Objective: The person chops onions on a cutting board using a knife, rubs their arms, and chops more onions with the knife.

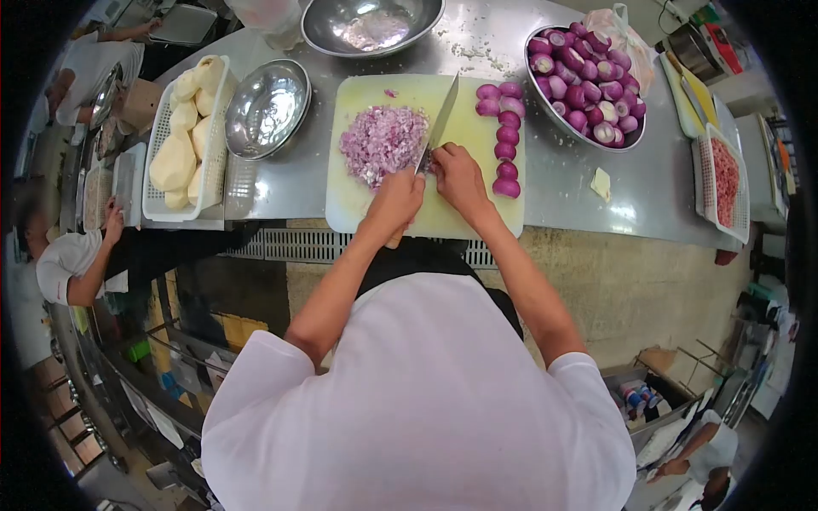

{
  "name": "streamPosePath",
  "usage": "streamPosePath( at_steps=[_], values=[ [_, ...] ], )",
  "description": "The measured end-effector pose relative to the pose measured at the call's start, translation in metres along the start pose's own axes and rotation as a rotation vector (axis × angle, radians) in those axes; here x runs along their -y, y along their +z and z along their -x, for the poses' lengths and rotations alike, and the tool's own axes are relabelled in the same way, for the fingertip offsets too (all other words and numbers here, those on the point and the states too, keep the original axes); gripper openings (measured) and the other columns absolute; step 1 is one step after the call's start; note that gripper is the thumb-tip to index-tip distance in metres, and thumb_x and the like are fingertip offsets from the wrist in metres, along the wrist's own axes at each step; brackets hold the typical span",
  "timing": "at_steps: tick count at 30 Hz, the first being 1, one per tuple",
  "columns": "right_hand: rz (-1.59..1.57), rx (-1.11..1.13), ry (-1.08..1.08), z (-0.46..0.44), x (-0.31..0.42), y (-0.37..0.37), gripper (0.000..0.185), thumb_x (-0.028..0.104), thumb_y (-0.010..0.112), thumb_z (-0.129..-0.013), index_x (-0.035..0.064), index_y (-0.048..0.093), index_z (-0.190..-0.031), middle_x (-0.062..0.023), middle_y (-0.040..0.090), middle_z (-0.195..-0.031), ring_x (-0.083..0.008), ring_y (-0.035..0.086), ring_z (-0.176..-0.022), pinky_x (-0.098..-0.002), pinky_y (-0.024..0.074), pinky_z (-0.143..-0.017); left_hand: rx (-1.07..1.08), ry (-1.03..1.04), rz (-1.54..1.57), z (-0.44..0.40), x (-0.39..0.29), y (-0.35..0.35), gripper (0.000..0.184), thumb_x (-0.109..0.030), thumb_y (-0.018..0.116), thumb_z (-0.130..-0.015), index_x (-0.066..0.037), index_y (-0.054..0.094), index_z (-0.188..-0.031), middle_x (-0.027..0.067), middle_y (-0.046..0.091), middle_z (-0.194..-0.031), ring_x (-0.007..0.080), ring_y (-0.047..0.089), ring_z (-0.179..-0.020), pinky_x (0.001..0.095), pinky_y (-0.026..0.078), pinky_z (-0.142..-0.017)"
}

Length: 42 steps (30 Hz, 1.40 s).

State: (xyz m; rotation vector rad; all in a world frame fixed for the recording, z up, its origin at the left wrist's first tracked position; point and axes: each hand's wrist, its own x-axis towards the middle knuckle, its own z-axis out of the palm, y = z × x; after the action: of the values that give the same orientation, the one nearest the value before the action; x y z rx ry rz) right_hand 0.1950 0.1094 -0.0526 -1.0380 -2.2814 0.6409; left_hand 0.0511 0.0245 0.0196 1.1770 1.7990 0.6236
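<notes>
My left hand (397, 203) is wrapped round the handle of a knife (446, 111), whose blade points away across a pale cutting board (473, 217). Close against the blade's right side, the bent fingers of my right hand (460, 177) press on a small onion piece, mostly hidden by the fingers and blade. Left of the knife lies a heap of chopped red onion (383, 143). Several peeled purple onion halves (507, 134) form a bent row along the board's right side.
Beyond the board is a large metal bowl (320, 19). To the left are an empty metal bowl (268, 109) and a white basket (215, 175) of peeled roots. A bowl of red onions (588, 85) and a basket of minced meat (725, 183) are right. Other people work at both sides.
</notes>
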Motion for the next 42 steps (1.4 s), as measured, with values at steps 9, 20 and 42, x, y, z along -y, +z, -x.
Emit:
streamPosePath(
  at_steps=[9,20,42],
  values=[
    [-0.06,-0.076,-0.024,0.004,-0.001,-0.002,0.013,0.0,0.065,-0.084,0.0016,0.065,-0.097,-0.0173,0.062,-0.093,-0.0403,0.062,-0.093,-0.0491,0.0517,-0.079,-0.04,0.058,0.02,-0.007,0.009,0.001,0.033,-0.023,0.048,-0.108,0.002,0.056,-0.087,0.0061,0.052,-0.056,0.0196,0.057,-0.041,0.0384,0.046,-0.039],
    [-0.151,-0.166,0.038,0.008,0.002,0.007,0.014,-0.003,0.064,-0.083,0.0016,0.066,-0.096,-0.0183,0.062,-0.093,-0.0419,0.063,-0.089,-0.0495,0.0518,-0.076,-0.14,0.238,-0.31,0.024,0.002,-0.015,0.028,-0.019,0.051,-0.105,0.007,0.061,-0.1,0.0306,0.063,-0.072,0.0485,0.065,-0.07,0.0545,0.05,-0.067],
    [-0.192,-0.209,0.048,0.012,0.001,0.009,0.003,-0.001,0.065,-0.085,-0.0011,0.065,-0.088,-0.0186,0.062,-0.088,-0.0418,0.063,-0.085,-0.0494,0.0519,-0.074,-0.092,0.256,-0.344,0.02,0.006,0.001,0.029,-0.015,0.052,-0.101,0.01,0.064,-0.09,0.037,0.064,-0.08,0.0543,0.065,-0.079,0.0591,0.05,-0.071]
  ],
)
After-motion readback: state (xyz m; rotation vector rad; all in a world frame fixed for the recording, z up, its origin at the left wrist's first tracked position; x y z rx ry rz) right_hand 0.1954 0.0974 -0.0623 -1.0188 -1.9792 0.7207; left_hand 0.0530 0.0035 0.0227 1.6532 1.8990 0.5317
